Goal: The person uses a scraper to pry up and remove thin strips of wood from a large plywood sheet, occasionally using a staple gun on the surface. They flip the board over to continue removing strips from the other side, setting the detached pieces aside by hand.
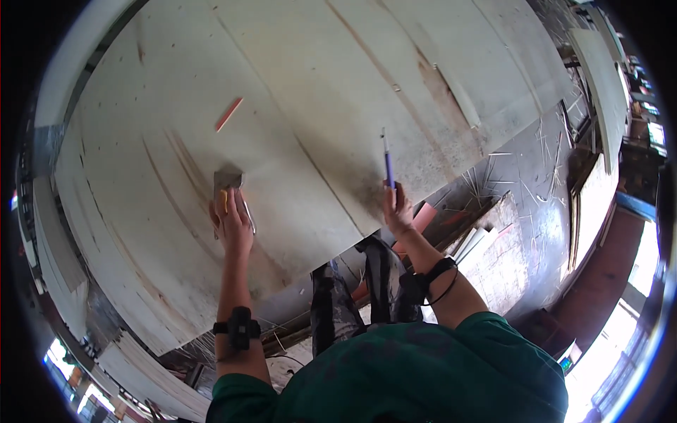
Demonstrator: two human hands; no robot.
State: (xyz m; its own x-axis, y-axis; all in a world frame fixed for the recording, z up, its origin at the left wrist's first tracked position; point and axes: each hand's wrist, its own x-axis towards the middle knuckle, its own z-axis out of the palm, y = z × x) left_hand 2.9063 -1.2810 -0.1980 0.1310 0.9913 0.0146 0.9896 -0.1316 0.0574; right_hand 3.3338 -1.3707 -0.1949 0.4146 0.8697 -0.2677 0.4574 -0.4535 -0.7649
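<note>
My left hand [235,224] is closed around a scraper [228,176] with a broad grey blade, resting on or just above a large pale wood sheet [282,56]. Something yellow and a thin silvery edge show among its fingers; most of the handle is hidden. To the right, near the sheet's close edge, my right hand [399,213] grips a slim purple-handled knife [388,168]. Its thin metal tip points away from me over the sheet. A short orange-red strip [229,114] lies beyond my left hand.
Brown streaks and cracks run along the sheet. A narrow pale wood strip [457,95] lies on its right part. Below the right edge are splinters and a stained board [504,247] on the grey floor [529,169]. More stacked sheets [144,377] stand at lower left.
</note>
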